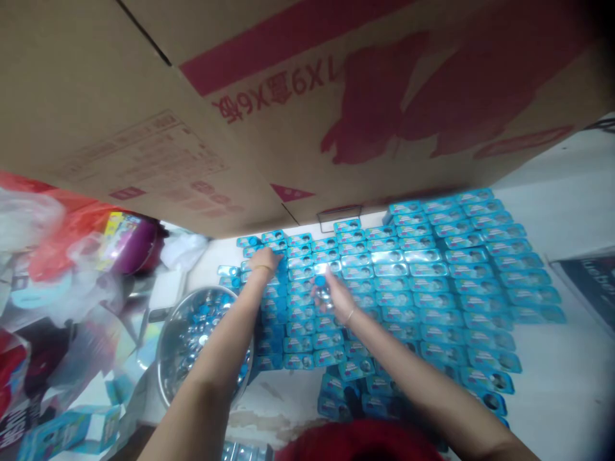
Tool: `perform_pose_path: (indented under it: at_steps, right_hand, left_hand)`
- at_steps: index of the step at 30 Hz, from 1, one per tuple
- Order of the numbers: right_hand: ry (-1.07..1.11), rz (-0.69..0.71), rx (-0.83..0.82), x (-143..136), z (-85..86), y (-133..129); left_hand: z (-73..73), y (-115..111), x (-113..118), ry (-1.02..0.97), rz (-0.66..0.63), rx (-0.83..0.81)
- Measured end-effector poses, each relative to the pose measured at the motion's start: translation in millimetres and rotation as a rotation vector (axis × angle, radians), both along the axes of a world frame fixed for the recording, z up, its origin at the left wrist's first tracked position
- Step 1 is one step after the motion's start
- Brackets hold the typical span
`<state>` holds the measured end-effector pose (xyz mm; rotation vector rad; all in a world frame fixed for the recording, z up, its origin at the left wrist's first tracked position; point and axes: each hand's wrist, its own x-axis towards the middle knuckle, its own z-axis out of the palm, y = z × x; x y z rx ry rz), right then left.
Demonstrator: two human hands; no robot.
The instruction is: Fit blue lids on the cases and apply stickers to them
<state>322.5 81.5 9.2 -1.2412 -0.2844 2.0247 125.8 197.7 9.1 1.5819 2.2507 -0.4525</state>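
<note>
Many small blue boxes [391, 298] with round openings in their tops lie in close rows on a white surface. My left hand [264, 259] is over the left end of the far rows, its fingers curled down among the boxes. Blur hides what those fingers pinch, if anything. Above the middle rows, my right hand [336, 298] is closed around a small clear bottle [323, 291] with a blue cap. It may hold more than one such bottle; the fingers partly cover them. Left of my left forearm stands a round metal bowl [163, 378] of similar clear, blue-capped pieces.
A large cardboard carton [269, 147] with red print rises along the far side, close behind the boxes. Plastic bags [72, 275], a purple container [139, 246] and loose blue cartons [72, 429] crowd the left. A dark printed item [589, 288] lies at the right edge.
</note>
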Motion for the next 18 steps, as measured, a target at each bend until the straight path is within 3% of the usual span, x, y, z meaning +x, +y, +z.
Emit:
perform_pose_path:
  at_steps: [2, 6, 8, 11, 14, 18]
  right_hand:
    - [0.011, 0.014, -0.014, -3, 0.6, 5]
    - [0.053, 0.001, -0.022, -12, -0.1, 14]
    - [0.111, -0.009, -0.032, -17, -0.1, 19]
    - [0.222, 0.001, -0.075, -21, 0.3, 26]
    - [0.24, -0.012, -0.097, -21, -1.1, 29]
    - [0.217, -0.048, -0.091, -19, -6.2, 27]
  left_hand:
    - [10.6, -18, 13, -0.156, -0.096, 0.076]
    - [23.5, -54, 35, -0.741, -0.389, 0.192]
    - [22.7, -58, 37, -0.815, -0.407, 0.237]
    - [14.2, -38, 24, -0.696, -0.218, 0.332]
    - [2.5, 0, 2, -0.403, -0.005, 0.345]
    - [-11.9, 39, -13, -0.122, 0.006, 0.128]
